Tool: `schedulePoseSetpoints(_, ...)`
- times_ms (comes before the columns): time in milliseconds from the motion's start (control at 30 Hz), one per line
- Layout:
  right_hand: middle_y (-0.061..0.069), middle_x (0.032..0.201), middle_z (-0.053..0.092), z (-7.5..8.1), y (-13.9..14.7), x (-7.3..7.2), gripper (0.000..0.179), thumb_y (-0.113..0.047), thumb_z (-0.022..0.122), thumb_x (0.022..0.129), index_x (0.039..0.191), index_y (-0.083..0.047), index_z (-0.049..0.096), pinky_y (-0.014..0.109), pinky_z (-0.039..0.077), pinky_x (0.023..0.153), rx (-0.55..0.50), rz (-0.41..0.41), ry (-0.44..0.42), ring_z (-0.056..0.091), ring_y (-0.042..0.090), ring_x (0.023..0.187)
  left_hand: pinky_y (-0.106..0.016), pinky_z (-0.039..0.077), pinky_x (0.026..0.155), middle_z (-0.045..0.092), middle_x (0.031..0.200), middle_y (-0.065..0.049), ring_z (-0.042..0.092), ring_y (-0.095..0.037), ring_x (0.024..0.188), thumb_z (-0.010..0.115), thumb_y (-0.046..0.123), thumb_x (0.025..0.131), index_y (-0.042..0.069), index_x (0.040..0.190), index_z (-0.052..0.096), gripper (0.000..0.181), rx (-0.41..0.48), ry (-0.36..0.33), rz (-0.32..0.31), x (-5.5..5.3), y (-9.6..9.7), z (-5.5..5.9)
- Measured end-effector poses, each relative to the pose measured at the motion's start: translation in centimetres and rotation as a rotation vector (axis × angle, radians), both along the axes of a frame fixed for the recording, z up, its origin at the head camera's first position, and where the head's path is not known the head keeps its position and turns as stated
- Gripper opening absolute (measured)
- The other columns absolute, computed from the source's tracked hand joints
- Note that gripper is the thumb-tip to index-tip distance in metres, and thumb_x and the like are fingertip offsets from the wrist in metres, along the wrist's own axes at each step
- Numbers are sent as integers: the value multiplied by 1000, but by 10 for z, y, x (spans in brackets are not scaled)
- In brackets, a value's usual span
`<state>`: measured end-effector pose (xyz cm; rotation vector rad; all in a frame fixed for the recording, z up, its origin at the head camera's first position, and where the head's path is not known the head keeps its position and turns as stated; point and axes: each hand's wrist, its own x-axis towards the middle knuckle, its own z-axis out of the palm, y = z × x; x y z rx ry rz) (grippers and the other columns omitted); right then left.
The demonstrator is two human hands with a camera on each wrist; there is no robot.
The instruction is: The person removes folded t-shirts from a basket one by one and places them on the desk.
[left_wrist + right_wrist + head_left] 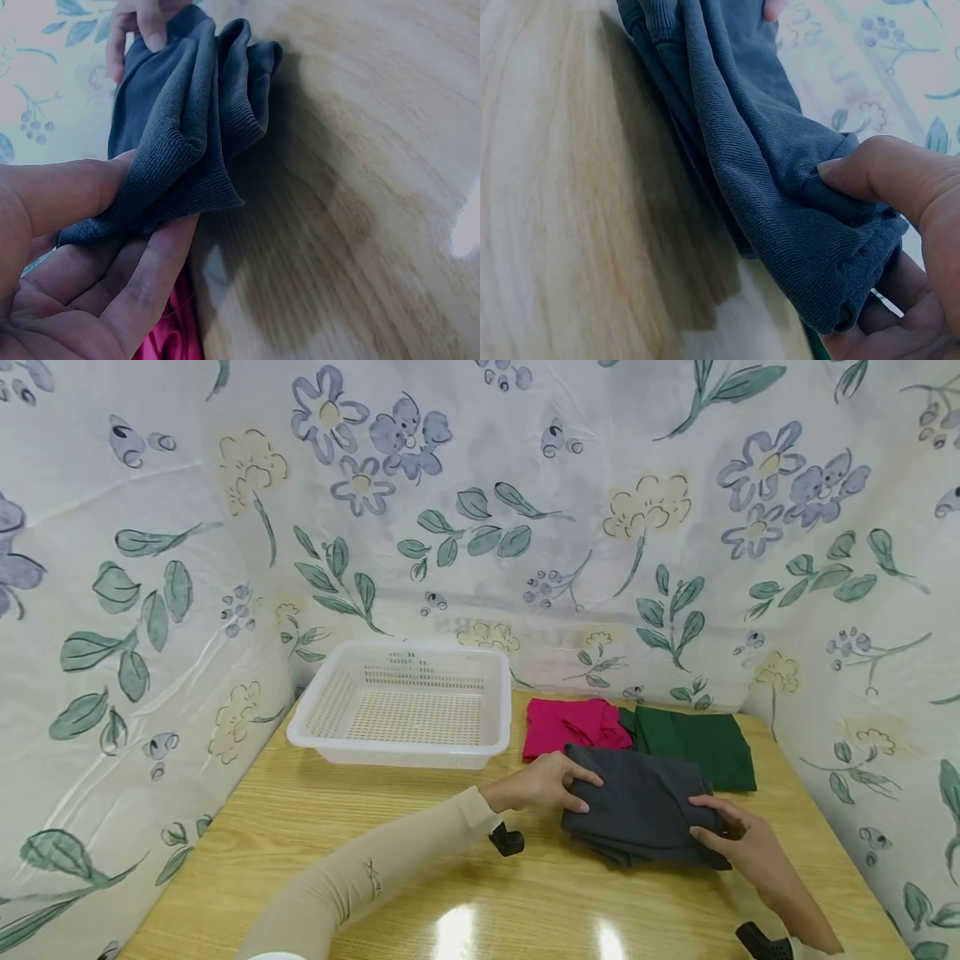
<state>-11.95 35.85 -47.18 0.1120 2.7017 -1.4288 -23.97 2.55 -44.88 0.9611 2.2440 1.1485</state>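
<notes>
Between both hands is a folded dark grey garment with ribbed edges, its layers stacked and lifted a little off the table at the near side. My left hand pinches its left edge, thumb on top and fingers beneath, as the left wrist view shows with the ribbed cloth. At the right end, my right hand grips the garment the same way; in the right wrist view the thumb presses on the cloth while the other fingers go under it. What kind of garment it is, I cannot tell.
Behind the grey garment lie a folded pink-red cloth and a folded dark green cloth. A white perforated plastic basket stands at the back left of the wooden table. Flower-patterned sheeting surrounds the back and sides.
</notes>
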Motion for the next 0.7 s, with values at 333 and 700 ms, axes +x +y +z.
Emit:
schedulePoseSetpoints(333, 26, 161, 34, -6, 2, 0, 64, -36, 78, 93, 149, -13, 56, 23, 49, 87, -10, 2, -31, 45, 45, 137, -20, 25, 49, 27, 57, 7, 25, -7, 51, 82, 9, 89, 16, 131, 73, 44, -28, 0, -23, 1, 2, -5)
schedulePoseSetpoints(700, 27, 160, 34, -13, 6, 2, 67, -36, 79, 92, 149, -12, 55, 48, 49, 100, -32, -1, -86, 37, 48, 143, -20, 25, 48, 25, 54, 7, 23, -7, 47, 82, 8, 89, 13, 131, 73, 43, -40, -37, -50, 0, 2, -14)
